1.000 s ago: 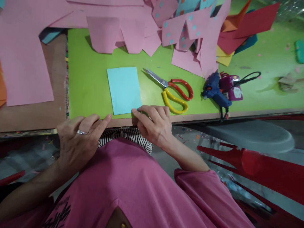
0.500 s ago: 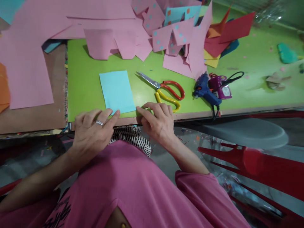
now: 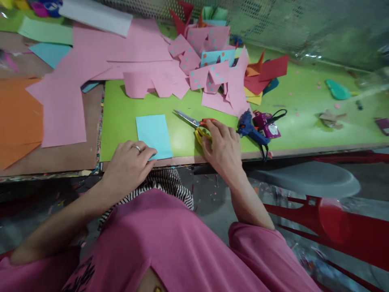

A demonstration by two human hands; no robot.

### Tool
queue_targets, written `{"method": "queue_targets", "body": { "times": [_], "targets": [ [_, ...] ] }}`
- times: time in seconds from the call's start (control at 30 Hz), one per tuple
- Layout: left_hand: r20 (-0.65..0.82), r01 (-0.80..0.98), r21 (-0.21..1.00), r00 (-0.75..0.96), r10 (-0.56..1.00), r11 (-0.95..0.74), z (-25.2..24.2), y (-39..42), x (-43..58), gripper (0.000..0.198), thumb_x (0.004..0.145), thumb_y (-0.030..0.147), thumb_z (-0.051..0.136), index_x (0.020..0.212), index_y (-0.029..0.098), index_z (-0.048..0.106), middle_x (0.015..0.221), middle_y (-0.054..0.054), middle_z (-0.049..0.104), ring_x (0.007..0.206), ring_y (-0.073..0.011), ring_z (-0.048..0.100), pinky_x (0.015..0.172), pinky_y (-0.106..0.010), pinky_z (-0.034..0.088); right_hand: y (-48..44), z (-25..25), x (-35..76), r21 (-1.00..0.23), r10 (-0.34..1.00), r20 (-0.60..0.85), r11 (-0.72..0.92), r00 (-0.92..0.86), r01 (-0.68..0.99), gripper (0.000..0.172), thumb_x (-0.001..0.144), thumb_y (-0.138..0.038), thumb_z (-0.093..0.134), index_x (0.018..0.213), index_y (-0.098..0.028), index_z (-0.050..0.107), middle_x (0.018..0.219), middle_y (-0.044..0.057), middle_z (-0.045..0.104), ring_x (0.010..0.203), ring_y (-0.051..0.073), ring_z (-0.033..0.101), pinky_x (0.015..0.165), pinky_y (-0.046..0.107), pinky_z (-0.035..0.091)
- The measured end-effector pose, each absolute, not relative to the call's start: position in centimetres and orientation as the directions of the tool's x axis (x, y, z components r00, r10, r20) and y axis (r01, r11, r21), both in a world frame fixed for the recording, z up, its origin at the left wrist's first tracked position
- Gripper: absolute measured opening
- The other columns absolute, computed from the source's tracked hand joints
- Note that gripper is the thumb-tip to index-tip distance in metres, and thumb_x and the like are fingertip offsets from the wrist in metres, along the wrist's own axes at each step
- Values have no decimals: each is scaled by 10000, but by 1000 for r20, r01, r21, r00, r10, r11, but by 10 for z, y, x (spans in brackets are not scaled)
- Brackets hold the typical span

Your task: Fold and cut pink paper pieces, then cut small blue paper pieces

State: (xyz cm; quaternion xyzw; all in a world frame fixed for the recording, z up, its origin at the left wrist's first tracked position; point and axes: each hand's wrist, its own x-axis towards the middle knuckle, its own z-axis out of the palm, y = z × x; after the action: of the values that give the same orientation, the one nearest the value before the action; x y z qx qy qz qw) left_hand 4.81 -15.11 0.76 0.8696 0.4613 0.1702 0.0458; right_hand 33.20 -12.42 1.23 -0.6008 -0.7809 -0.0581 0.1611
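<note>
A light blue paper square (image 3: 154, 134) lies flat near the table's front edge. My left hand (image 3: 129, 164) has its thumb and fingers closed on the paper's lower left corner. To the right, my right hand (image 3: 224, 150) rests over the handles of the scissors (image 3: 190, 118), its fingers curled at the red and yellow loops. The blades lie on the green surface and point up and left. My palm hides part of the handles.
Pink paper cutouts (image 3: 138, 84) lie behind the square. A blue glue gun (image 3: 251, 129) and a purple item (image 3: 267, 125) sit right of my right hand. Orange paper (image 3: 20, 117) is at the left. A grey seat (image 3: 313, 178) stands beyond the front edge.
My right hand has left the blue paper's right corner and moved right onto the scissors' handles. My left hand stays at the paper's lower left. The camera view has shifted.
</note>
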Motion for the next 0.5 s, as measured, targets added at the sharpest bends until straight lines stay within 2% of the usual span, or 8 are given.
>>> {"method": "queue_targets", "body": {
  "times": [0.1, 0.2, 0.3, 0.33, 0.4, 0.5],
  "targets": [
    [138, 747, 396, 526, 839, -534, 13, -143, 50, 101, 946, 209, 622, 911, 195, 716, 921, -74, 740, 857, -257, 651, 783, -394, 470, -117, 11, 350, -106, 948, 227, 250, -221, 962, 441, 952, -227, 531, 1382, -161, 605, 1335, 193, 696, 1127, 351, 627, 952, 539, 489],
    [22, 658, 670, 444, 896, -343, 19, -136, 48, 110, 928, 259, 636, 845, 211, 688, 821, -29, 714, 765, -201, 635, 727, -345, 480, -112, 11, 361, -162, 955, 171, 271, -243, 949, 448, 952, -283, 549, 1374, -142, 609, 1303, 202, 706, 1138, 347, 645, 969, 541, 503],
    [-47, 308, 951, 255, 966, -35, 23, -130, 43, 148, 865, 371, 708, 861, 229, 667, 775, 5, 683, 666, -150, 598, 638, -295, 489, -105, 20, 367, -223, 971, 95, 235, -218, 946, 470, 913, -337, 607, 1346, -158, 633, 1180, 178, 739, 1050, 336, 676, 889, 510, 536],
    [-71, 150, 988, 184, 980, 43, 23, -128, 42, 180, 830, 387, 738, 860, 231, 653, 769, 12, 670, 648, -139, 589, 621, -285, 495, -103, 24, 369, -236, 977, 62, 213, -204, 948, 465, 900, -325, 612, 1336, -166, 647, 1128, 164, 746, 997, 324, 685, 843, 487, 543],
    [-129, -126, 983, 61, 990, 136, 23, -125, 39, 242, 761, 377, 792, 844, 232, 617, 738, 32, 632, 613, -118, 571, 593, -269, 503, -100, 34, 370, -255, 980, -2, 192, -199, 948, 478, 876, -277, 605, 1339, -175, 661, 1043, 138, 750, 896, 292, 690, 762, 436, 543],
    [-227, -381, 903, -24, 974, 201, 24, -120, 38, 334, 689, 339, 862, 838, 230, 583, 704, 57, 611, 594, -98, 577, 565, -234, 510, -102, 47, 369, -292, 968, -64, 215, -244, 932, 508, 823, -252, 615, 1323, -181, 677, 969, 103, 741, 815, 254, 675, 710, 387, 530]
  ]
}}
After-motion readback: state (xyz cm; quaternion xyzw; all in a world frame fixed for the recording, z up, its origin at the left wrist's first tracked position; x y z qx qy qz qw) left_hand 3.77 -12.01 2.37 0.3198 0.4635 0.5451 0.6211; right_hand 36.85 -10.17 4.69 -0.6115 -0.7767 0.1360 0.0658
